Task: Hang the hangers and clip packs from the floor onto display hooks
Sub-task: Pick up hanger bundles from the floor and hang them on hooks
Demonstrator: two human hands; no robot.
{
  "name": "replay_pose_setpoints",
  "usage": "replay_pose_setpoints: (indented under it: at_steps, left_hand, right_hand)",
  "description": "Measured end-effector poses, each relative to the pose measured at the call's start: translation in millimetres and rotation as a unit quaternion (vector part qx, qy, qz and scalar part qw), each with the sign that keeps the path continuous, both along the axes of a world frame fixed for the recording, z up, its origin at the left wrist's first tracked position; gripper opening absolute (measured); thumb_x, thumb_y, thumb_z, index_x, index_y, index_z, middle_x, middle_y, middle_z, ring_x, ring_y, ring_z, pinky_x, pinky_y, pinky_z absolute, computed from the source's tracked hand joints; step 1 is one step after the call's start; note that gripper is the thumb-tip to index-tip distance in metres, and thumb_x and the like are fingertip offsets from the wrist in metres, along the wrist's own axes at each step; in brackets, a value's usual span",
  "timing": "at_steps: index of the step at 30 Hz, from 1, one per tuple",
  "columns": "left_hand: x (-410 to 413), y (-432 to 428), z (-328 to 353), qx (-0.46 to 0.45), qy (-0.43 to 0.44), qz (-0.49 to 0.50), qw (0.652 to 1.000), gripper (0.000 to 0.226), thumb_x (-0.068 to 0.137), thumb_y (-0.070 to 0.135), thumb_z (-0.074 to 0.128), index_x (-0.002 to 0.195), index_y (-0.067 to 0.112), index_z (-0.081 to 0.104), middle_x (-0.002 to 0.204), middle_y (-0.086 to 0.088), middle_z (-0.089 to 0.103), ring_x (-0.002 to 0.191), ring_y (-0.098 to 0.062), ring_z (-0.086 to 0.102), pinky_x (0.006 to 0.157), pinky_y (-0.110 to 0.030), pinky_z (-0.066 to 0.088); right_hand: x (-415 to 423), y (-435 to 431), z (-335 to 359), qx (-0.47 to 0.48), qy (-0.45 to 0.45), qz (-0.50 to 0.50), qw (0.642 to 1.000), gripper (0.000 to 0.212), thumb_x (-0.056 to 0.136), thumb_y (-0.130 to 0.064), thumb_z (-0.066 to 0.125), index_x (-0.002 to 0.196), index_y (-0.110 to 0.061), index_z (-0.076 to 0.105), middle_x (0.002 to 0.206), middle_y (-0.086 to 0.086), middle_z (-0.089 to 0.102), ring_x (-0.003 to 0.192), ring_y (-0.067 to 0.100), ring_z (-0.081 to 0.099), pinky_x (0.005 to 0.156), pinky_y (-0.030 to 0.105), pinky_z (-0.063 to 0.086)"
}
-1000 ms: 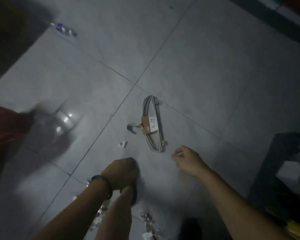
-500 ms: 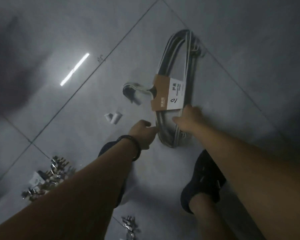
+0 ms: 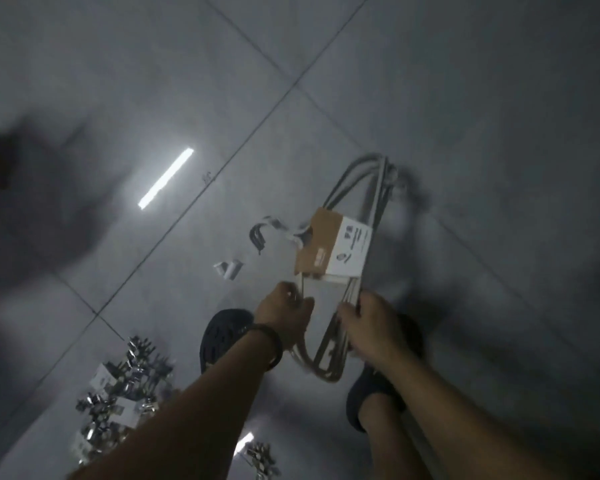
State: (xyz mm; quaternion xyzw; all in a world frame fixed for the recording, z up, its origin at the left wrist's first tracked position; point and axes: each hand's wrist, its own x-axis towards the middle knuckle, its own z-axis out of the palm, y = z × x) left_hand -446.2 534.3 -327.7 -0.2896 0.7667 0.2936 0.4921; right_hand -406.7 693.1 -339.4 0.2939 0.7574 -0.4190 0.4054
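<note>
At the near end of the hanger bundle point(image 3: 347, 183), both hands hold the wire shoulders. The left hand point(image 3: 284, 311) pinches the left-side wires, and the right hand point(image 3: 369, 322) curls its grip round the right-side wires. A cardboard sleeve point(image 3: 329, 245) bands the bundle at mid-length, and the hooks point(image 3: 258, 235) project to the bundle's left. The bundle sits tilted over the tiled floor point(image 3: 465, 98); whether its far end touches cannot be told. Well to the bundle's left, and nearer the person, lie clip packs point(image 3: 125, 386). Suggested technique: hold both grips firm below the sleeve, raise the bundle level, then shift one hand toward the hooks.
</note>
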Motion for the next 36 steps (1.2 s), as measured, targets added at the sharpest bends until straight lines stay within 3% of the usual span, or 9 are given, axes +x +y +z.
replay_pose_setpoints:
  at_steps: [3,7,11,15,19,23,29,33,36]
  left_hand:
    - [-7.0,20.9,80.1,-0.008,0.057,-0.007,0.998,0.014,0.107,0.025,0.048,0.107,0.016,0.059,0.105,-0.011,0.068,0.091,-0.033,0.067,0.085,-0.049,0.06]
    - [-51.4,29.7,213.3,0.074,0.036,0.017,0.996,0.014,0.11,0.028,0.047,0.109,0.021,0.059,0.107,-0.015,0.063,0.076,-0.029,0.068,0.057,-0.029,0.061]
    - [-123.2,33.0,358.5,0.127,0.099,-0.143,0.976,0.018,0.111,0.025,0.043,0.113,0.018,0.06,0.097,-0.011,0.06,0.065,-0.019,0.052,0.051,-0.028,0.052]
    - [-165.0,50.8,506.8,0.17,0.207,-0.335,0.903,0.032,0.112,0.022,0.041,0.095,0.037,0.062,0.086,-0.012,0.059,0.068,-0.027,0.053,0.068,-0.043,0.049]
    - [-175.9,81.5,637.6,0.185,0.384,-0.594,0.683,0.017,0.107,0.019,0.048,0.108,0.035,0.055,0.088,0.004,0.058,0.077,-0.031,0.062,0.063,-0.032,0.046]
    - [-157.5,126.1,751.0,0.218,0.53,-0.7,0.427,0.028,0.103,0.02,0.053,0.13,0.027,0.052,0.11,-0.001,0.065,0.078,-0.027,0.067,0.064,-0.04,0.056]
    - [-68.0,201.6,859.5,0.311,0.647,-0.642,0.268,0.038,0.091,0.033,0.075,0.127,0.029,0.063,0.114,-0.004,0.064,0.096,-0.028,0.063,0.076,-0.042,0.054]
    - [38.0,215.5,908.2,0.398,0.717,-0.381,0.427,0.075,0.079,0.045,0.078,0.141,0.014,0.05,0.139,-0.017,0.046,0.129,-0.041,0.044,0.107,-0.052,0.038]
    - [141.7,197.4,919.4,0.589,0.467,-0.288,0.593,0.079,0.084,0.062,0.074,0.139,0.018,0.039,0.138,-0.01,0.049,0.129,-0.03,0.05,0.111,-0.054,0.043]
  right_hand:
    - [-2.6,16.8,106.3,-0.056,0.011,-0.031,0.998,0.018,0.103,-0.042,0.058,0.101,-0.025,0.064,0.078,-0.004,0.071,0.064,-0.001,0.069,0.056,0.016,0.053]
    - [-28.4,74.9,259.2,-0.056,0.047,0.014,0.997,0.021,0.103,-0.052,0.051,0.098,-0.034,0.06,0.09,-0.008,0.071,0.084,0.005,0.071,0.077,0.032,0.063]
    - [-77.5,156.3,420.2,0.113,0.205,0.032,0.972,0.015,0.1,-0.04,0.062,0.11,-0.03,0.057,0.104,-0.012,0.066,0.091,0.004,0.065,0.069,0.014,0.048]
    - [-94.9,189.5,565.5,0.277,0.329,0.123,0.894,0.054,0.089,-0.053,0.065,0.132,-0.024,0.053,0.128,-0.004,0.051,0.122,0.017,0.049,0.096,0.036,0.051]
    - [-58.0,177.6,692.4,0.297,0.297,0.137,0.897,0.085,0.083,-0.08,0.055,0.15,-0.033,0.034,0.149,-0.006,0.044,0.131,0.016,0.049,0.107,0.044,0.049]
    - [19.9,155.3,787.9,0.304,0.297,-0.06,0.903,0.06,0.087,-0.078,0.053,0.119,-0.027,0.048,0.108,-0.003,0.069,0.087,0.012,0.068,0.078,0.045,0.06]
    - [169.6,112.6,876.2,0.409,0.323,-0.301,0.799,0.044,0.1,-0.064,0.048,0.121,-0.027,0.057,0.103,-0.004,0.073,0.091,0.016,0.07,0.079,0.041,0.06]
    - [258.7,78.2,918.2,0.432,0.382,-0.478,0.663,0.037,0.102,-0.054,0.052,0.113,-0.02,0.064,0.095,-0.011,0.068,0.081,-0.002,0.063,0.072,0.012,0.05]
    - [325.5,51.0,940.3,0.409,0.413,-0.583,0.567,0.049,0.102,-0.062,0.046,0.106,-0.019,0.069,0.092,-0.005,0.074,0.084,0.008,0.073,0.068,0.023,0.057]
